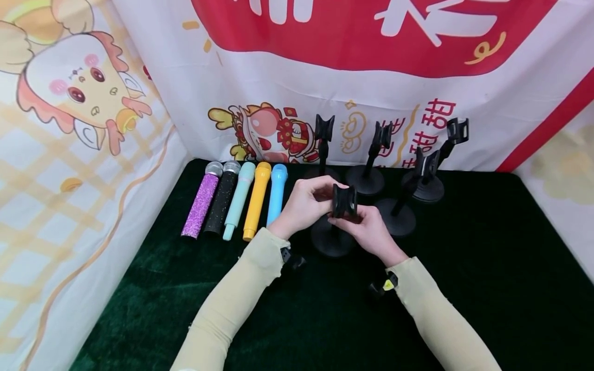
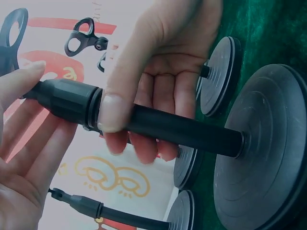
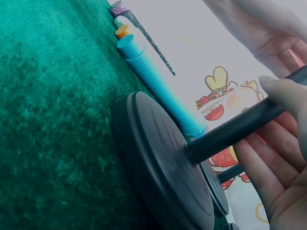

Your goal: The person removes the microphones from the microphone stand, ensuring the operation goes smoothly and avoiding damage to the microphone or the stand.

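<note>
Both hands are on one black microphone stand (image 1: 332,239), its round base low over the green cloth and its clip (image 1: 344,201) at the top. My left hand (image 1: 303,204) pinches the upper part just below the clip, thumb on one side and fingers on the other. Lower down, my right hand (image 1: 371,233) holds the pole (image 2: 187,131) between its thumb and curled fingers, as the left wrist view shows. In the right wrist view the base (image 3: 158,163) appears near the blue microphone (image 3: 160,86).
Several microphones lie side by side at the left: purple glitter (image 1: 201,203), black (image 1: 220,203), mint (image 1: 238,201), yellow (image 1: 257,201) and blue. Several more black stands, one at the right (image 1: 423,188), stand along the back of the green cloth (image 1: 487,257). A printed curtain (image 1: 278,77) hangs behind.
</note>
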Motion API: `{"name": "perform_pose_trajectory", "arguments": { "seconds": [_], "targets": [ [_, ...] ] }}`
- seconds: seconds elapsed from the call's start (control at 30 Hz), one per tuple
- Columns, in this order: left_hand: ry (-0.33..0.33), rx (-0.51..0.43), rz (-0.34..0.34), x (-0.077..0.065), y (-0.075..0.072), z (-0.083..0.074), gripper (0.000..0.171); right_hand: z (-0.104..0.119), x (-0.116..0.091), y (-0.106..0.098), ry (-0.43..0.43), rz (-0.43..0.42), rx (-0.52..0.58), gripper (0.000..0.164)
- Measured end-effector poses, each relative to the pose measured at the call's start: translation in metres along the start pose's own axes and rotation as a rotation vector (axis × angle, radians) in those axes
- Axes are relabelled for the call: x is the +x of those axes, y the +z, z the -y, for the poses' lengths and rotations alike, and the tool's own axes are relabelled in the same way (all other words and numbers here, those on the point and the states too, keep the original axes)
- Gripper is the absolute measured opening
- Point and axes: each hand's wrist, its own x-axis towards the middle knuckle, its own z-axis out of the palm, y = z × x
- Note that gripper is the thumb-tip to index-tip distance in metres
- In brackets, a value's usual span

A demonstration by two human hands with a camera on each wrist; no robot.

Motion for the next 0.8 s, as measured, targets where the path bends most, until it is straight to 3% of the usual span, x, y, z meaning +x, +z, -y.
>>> {"name": "perform_pose_trajectory", "arguments": {
  "seconds": [0.4,0.67,0.8],
  "targets": [
    [0.023,0.044,-0.112,0.010,-0.019,-0.001,0.018,-0.005,-0.013,-0.012,0.107,0.025,-0.008,0.033],
    [-0.087,0.054,-0.147,0.009,-0.029,0.018,0.021,-0.001,-0.023,-0.033,0.107,-0.017,-0.070,0.044],
    [-0.119,0.050,-0.132,0.007,-0.031,0.021,0.026,0.001,-0.027,-0.045,0.123,-0.047,-0.100,0.046]
  ]
}}
